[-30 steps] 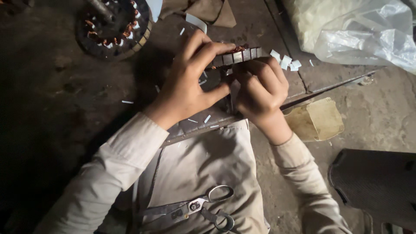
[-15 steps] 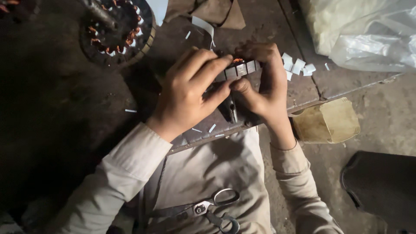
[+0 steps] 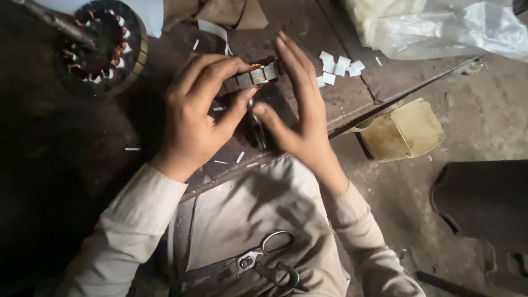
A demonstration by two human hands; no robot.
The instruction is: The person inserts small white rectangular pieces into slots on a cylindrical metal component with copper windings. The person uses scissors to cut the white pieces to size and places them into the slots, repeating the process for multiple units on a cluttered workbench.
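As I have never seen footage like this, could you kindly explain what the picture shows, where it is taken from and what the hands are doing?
The picture comes from a camera worn on a person's head, looking down at their own two bare hands above a dark workbench. The left hand grips a ring-shaped metal motor part with slots along its rim. The right hand is open, fingers spread, beside that part. On the bench lie small white paper slips, a second round motor part with copper windings and a clear plastic bag. Scissors rest on the person's lap, and a yellowish container sits on the floor beside the bench.
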